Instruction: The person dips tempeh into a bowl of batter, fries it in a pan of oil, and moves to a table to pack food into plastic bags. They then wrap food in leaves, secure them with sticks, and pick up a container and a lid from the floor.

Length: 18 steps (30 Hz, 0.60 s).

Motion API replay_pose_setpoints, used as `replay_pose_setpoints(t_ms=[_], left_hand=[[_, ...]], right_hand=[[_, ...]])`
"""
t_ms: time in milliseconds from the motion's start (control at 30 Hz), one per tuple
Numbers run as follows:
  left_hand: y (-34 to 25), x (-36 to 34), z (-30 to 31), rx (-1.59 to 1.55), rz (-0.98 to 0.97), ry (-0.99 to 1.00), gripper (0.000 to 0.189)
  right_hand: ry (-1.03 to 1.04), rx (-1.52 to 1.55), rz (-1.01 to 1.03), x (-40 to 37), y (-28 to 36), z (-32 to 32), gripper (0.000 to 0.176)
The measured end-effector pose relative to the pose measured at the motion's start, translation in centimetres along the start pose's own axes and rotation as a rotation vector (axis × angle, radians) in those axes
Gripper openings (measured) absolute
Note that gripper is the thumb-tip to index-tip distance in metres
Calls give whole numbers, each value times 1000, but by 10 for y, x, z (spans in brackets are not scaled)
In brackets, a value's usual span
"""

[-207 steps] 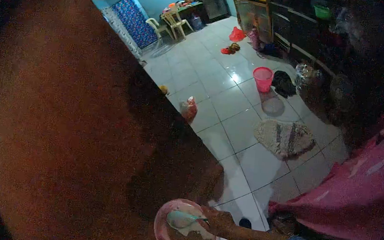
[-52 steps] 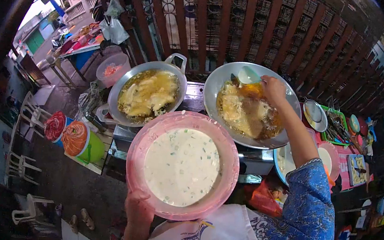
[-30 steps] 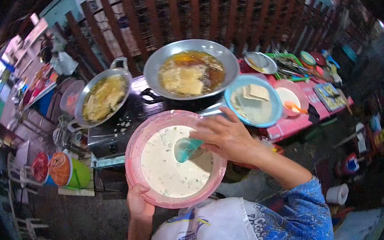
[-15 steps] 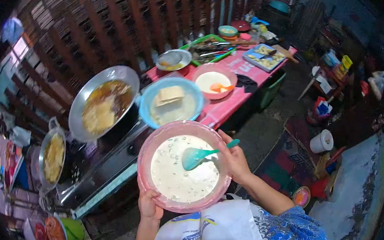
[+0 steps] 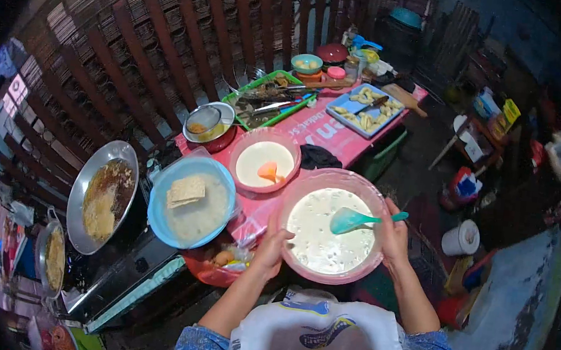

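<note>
Both hands hold a large pink bowl (image 5: pixel 306 262) of white batter at the table's near edge. My left hand (image 5: pixel 272 247) grips its left rim, and my right hand (image 5: pixel 394 236) grips the right rim beside the handle of a green ladle (image 5: pixel 350 220) lying in the batter. Just beyond is a smaller pink bowl (image 5: pixel 235 164) of batter with an orange scoop (image 5: pixel 269 170). A blue basin (image 5: pixel 155 211) to the left holds pale slabs (image 5: pixel 186 191) on a plastic sheet.
Two pans of frying food, a large wok (image 5: pixel 79 236) and a smaller one (image 5: pixel 42 263), sit on the left. A strainer (image 5: pixel 203 120), a green tray (image 5: pixel 251 125) and a blue tray (image 5: pixel 347 123) are on the pink table (image 5: pixel 325 131). A white bucket (image 5: pixel 460 239) stands right.
The large pink bowl has moved right, away from the blue basin and toward the smaller pink bowl's right side. Both hands still hold it. The view has turned, revealing a red basin below the table edge.
</note>
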<state>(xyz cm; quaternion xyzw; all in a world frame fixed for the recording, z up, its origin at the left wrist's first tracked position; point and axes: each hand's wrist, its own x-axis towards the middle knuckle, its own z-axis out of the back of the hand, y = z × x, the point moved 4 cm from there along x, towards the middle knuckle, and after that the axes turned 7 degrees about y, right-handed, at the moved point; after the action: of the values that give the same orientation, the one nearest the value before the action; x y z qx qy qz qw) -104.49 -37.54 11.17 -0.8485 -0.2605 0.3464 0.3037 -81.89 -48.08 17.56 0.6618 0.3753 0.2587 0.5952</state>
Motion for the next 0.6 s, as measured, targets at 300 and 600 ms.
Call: replay_pose_setpoints(t_ms=[300,600], left_hand=[[-37,115,-61,115,-72,119,80],[-54,225,-66,117,-356,-26,79]], right_hand=[[144,-87,30,187,-5,40,39],[421,-295,-60,381,-39,22,38]])
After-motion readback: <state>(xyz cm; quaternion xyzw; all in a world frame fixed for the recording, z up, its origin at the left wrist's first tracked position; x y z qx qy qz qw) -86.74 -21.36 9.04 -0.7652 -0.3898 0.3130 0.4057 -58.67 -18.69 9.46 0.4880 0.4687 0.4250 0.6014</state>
